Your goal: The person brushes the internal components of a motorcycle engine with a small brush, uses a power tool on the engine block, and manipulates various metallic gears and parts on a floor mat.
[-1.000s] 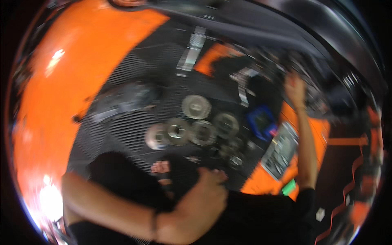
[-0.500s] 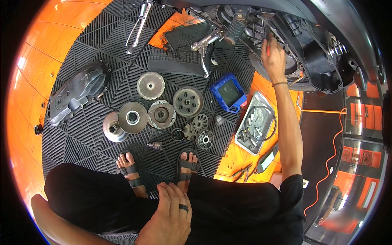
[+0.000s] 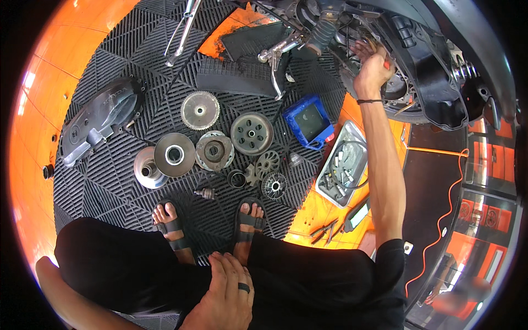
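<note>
At the upper right, my right hand [image 3: 373,71] reaches into the exposed engine side of a motor scooter [image 3: 434,60]. It is closed on a tool with a red handle [image 3: 387,65]; the working end is hidden, so I cannot make out its kind. The metal casing [image 3: 397,88] lies just beside and beyond my fingers. My left hand [image 3: 223,291] lies flat on my dark-clothed lap, fingers stretched out and holding nothing, a dark ring on one finger.
Several clutch and pulley parts, such as a toothed disc [image 3: 200,110] and a clutch drum [image 3: 251,134], lie on the black mat [image 3: 115,187]. Nearby are a blue container [image 3: 308,122], a metal tray [image 3: 330,190], pliers [image 3: 324,231] and a black engine cover [image 3: 102,118].
My right hand has turned at the wrist, and the red handle now shows on its right side. My left hand stays on my lap; the whole view has shifted slightly.
</note>
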A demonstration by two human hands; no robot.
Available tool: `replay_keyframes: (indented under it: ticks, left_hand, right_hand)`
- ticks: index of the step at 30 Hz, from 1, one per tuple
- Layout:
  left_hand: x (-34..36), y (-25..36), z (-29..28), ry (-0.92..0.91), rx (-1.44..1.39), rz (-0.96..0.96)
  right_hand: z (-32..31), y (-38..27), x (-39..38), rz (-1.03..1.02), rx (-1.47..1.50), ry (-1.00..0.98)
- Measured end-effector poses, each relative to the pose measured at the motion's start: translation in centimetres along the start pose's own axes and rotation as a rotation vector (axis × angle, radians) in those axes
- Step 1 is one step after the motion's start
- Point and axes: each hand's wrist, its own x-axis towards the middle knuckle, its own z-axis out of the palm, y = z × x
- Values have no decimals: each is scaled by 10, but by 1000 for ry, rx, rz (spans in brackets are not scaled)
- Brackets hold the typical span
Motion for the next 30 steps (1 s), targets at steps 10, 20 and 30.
replay_keyframes:
  ticks: [10, 20, 30]
  left_hand:
    - [-2, 4, 5, -9, 23, -81]
    - [-2, -18, 6, 3, -112, 18]
    - [-11, -18, 3, -1, -202, 42]
  right_hand:
    - [-37, 9, -13, -261, -575, -177]
    - [25, 16, -7, -728, -1120, -266]
    - [7, 25, -12, -229, -268, -133]
